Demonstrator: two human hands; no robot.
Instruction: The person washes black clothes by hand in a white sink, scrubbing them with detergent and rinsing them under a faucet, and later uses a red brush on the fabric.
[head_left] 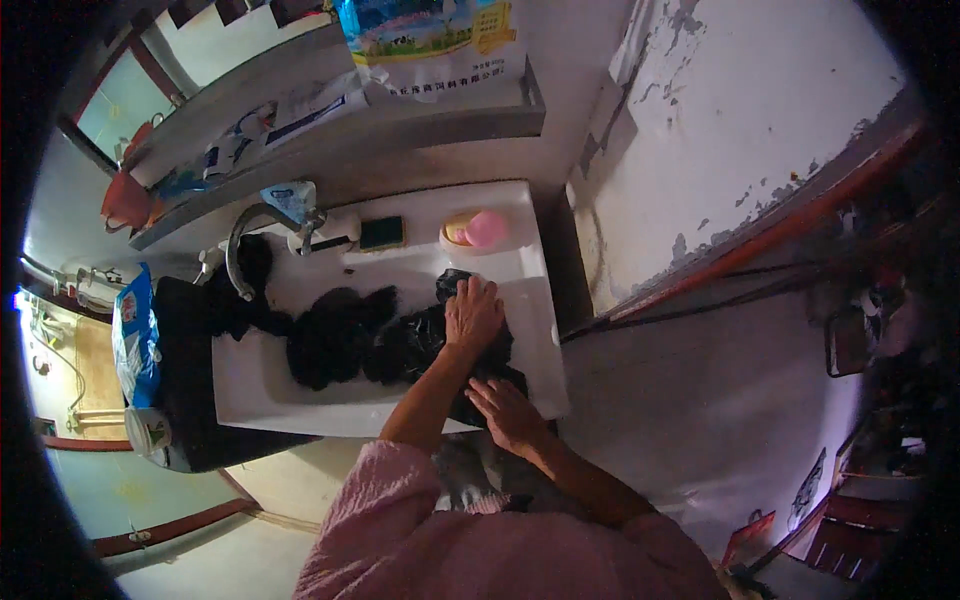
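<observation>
Peeling white plaster runs down the wall on my right, and a grey shelf (330, 120) with a printed bag (435, 40) crosses the far side above the white sink (530, 300). Its curved tap (245, 245) stands at the far left, with a dark green sponge (382, 233) and a pink soap in a dish (478, 230) on the far rim.

Black wet cloth (350, 345) lies heaped through the middle of the basin and spills over the near right rim. My left hand (473, 315) presses flat on the far part of that cloth, its fingers (465, 292) spread and stretched toward the soap dish, not closed around anything. My right hand (508, 412) rests on the near part where the cloth hangs over the edge; its fingers (483, 393) lie loosely apart on top, touching but not gripping as far as I can see.

I judge this to be the scrubbing stage of a hand wash: one palm pinning, the other ready to rub. What comes next calls for a firm hold on the near fold while the far palm pushes across it, keeping the heavy wet cloth from sliding off the rim onto my pink sleeve (400, 520).
</observation>
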